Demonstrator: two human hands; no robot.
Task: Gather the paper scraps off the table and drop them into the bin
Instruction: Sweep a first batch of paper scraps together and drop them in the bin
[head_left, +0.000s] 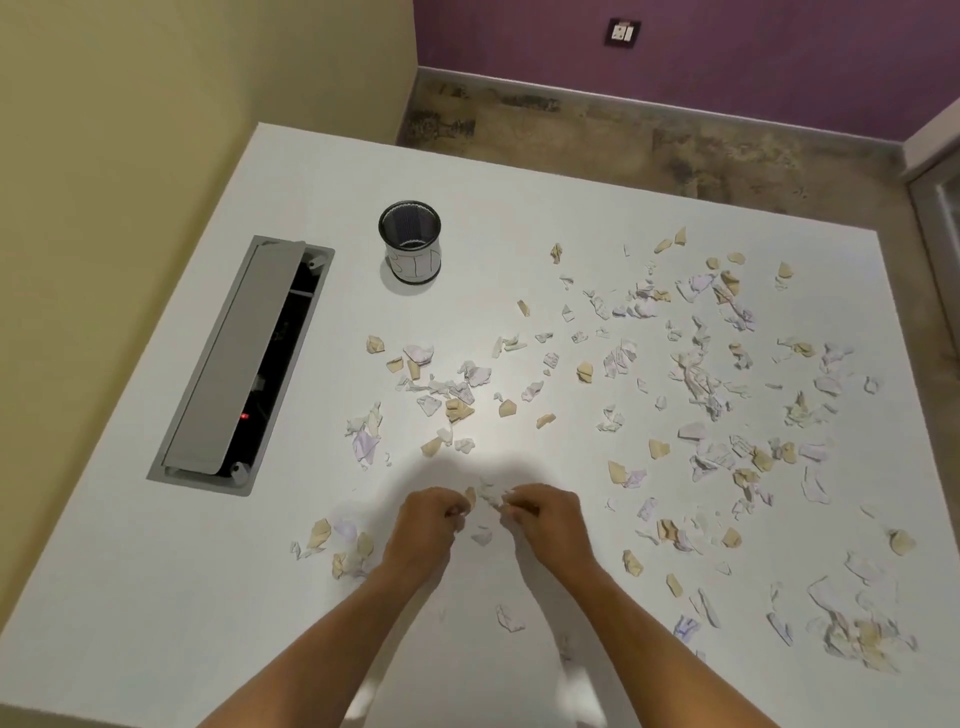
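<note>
White laminate covers the broad rectangular table (156, 597), which fills most of the view and stands against a pale yellow wall (130, 104) on the left. Beyond its far edge lies a mottled grey-brown floor (675, 150), and beyond that a purple wall (727, 52) carrying one dark switch plate (622, 33). One long grey cable hatch (241, 364) is set into the table at left, its lid ajar, with one red light showing inside. One small black mesh cylindrical bin (410, 242) stands far left of centre; its white paper label bears faint handwriting, too dim to read surely. Torn white, lilac and tan paper scraps (696, 374) lie scattered across the middle and right, too many to count. Two bare hands meet near the front edge: the left hand (428, 525) and right hand (545, 519) both have fingers curled, pinching small scraps (488, 493) between them.
</note>
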